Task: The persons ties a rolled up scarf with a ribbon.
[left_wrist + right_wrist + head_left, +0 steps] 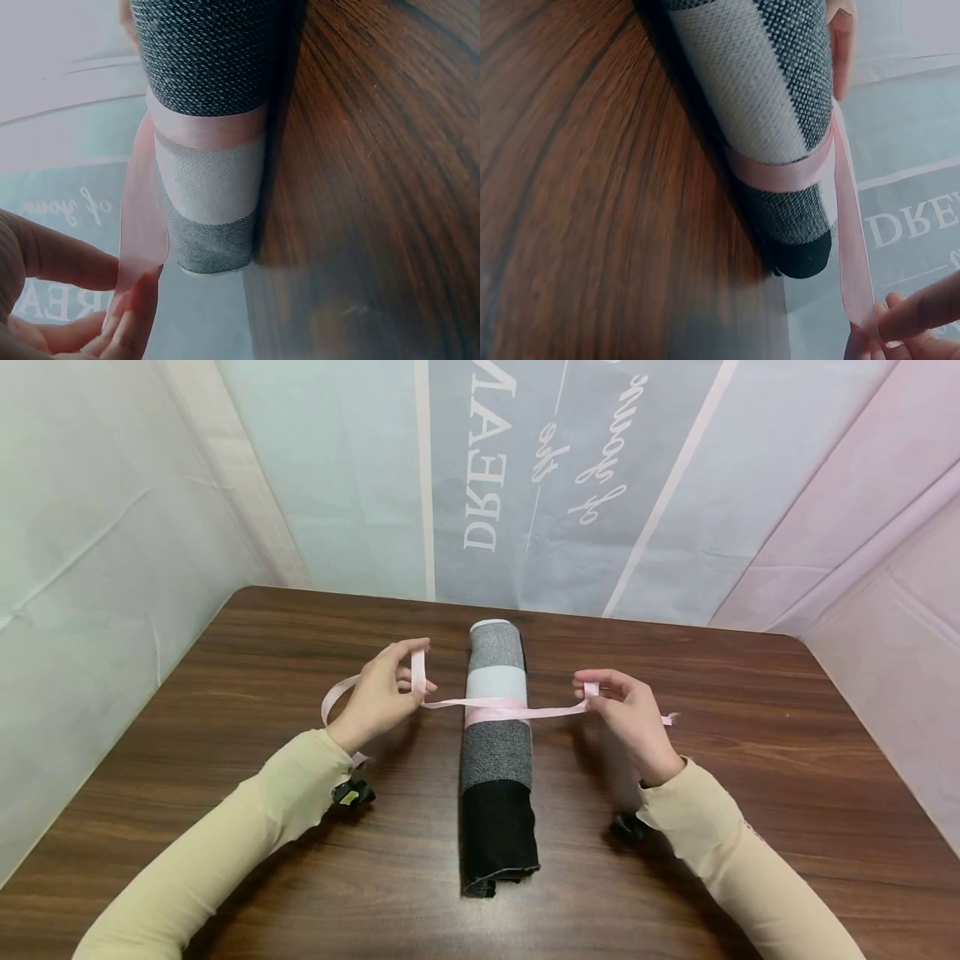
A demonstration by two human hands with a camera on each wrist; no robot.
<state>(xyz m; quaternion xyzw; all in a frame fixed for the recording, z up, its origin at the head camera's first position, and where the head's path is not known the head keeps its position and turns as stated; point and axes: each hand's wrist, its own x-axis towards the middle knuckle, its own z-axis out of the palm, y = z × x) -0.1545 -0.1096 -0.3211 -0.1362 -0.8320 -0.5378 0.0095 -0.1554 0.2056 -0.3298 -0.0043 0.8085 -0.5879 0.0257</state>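
Note:
A rolled cloth [497,756] in black, grey and white checks lies lengthwise on the table. Around its middle goes a pink ribbon [551,713], whose two ends cross on top and stretch out to either side. On the left, my left hand [382,693] pinches one end between thumb and fingers. My right hand [626,714] pinches the other end on the right. In the left wrist view the ribbon [142,202] runs up from the fingers to the roll [210,172]. The right wrist view has the band snug around the roll [757,97].
The brown wooden table [315,877] has a rounded far edge. Behind it hangs a printed cloth backdrop [360,468] with mirrored lettering. A loose ribbon tail loops behind the left wrist, and another pokes out past the right hand.

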